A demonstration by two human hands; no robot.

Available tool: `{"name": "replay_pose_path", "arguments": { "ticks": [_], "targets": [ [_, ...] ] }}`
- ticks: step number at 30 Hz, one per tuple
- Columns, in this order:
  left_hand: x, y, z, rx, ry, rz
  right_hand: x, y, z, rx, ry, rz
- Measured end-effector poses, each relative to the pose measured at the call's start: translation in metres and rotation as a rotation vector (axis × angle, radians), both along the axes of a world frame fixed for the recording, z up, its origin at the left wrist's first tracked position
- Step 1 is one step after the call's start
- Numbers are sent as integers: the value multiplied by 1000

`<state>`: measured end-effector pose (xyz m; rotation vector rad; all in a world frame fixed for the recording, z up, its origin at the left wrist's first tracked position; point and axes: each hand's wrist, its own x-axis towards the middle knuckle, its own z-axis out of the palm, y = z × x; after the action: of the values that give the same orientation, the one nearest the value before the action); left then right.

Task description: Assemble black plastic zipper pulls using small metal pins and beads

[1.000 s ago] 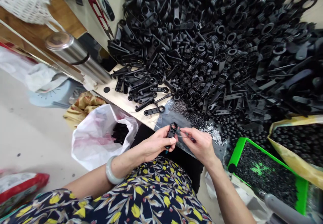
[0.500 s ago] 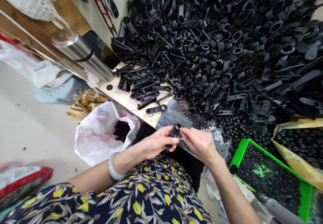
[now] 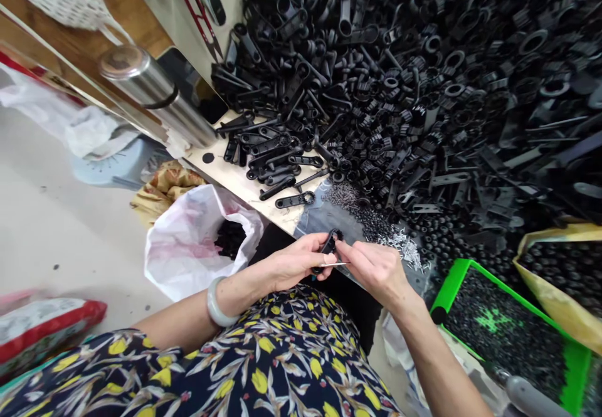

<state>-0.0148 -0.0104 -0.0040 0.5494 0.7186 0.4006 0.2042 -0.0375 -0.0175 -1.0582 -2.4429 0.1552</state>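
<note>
My left hand (image 3: 296, 261) grips a small black plastic strap piece (image 3: 330, 246) with a ring at its upper end. My right hand (image 3: 376, 271) pinches a thin metal pin (image 3: 335, 264) between its fingertips, and the pin's tip reaches the black piece. A pale bangle (image 3: 216, 303) sits on my left wrist. Just beyond my hands lies a scatter of small metal pins (image 3: 402, 246) beside dark small parts on a plastic sheet (image 3: 324, 216). A large heap of black plastic parts (image 3: 376, 91) spreads behind them.
A white plastic bag (image 3: 188, 241) holding black parts stands to the left of my hands. At the lower right are a green-rimmed tray (image 3: 498, 335) of tiny black parts and a yellow bag (image 3: 559, 266) of black rings. A steel flask (image 3: 157, 96) and red-handled snips (image 3: 197, 9) lie at the upper left.
The black piece has tilted from nearly upright to leaning right, and the pin now sits lower against it. The whole view has drifted slightly, with the scene shifting right.
</note>
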Motion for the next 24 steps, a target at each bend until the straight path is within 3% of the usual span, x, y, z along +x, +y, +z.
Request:
{"name": "replay_pose_path", "arguments": {
  "ticks": [4, 9, 17, 24],
  "targets": [
    [-1, -1, -2, 30, -10, -17, -3, -4, -3, -98, 122, -14],
    [-1, -3, -4, 159, 112, -57, -6, -11, -7, -234, 260, -43],
    [1, -8, -17, 424, 228, -63, -9, -17, -4, -264, 216, -111],
    [0, -6, -21, 425, 204, -19, -13, -17, 0, -291, 212, -155]
  ]
}}
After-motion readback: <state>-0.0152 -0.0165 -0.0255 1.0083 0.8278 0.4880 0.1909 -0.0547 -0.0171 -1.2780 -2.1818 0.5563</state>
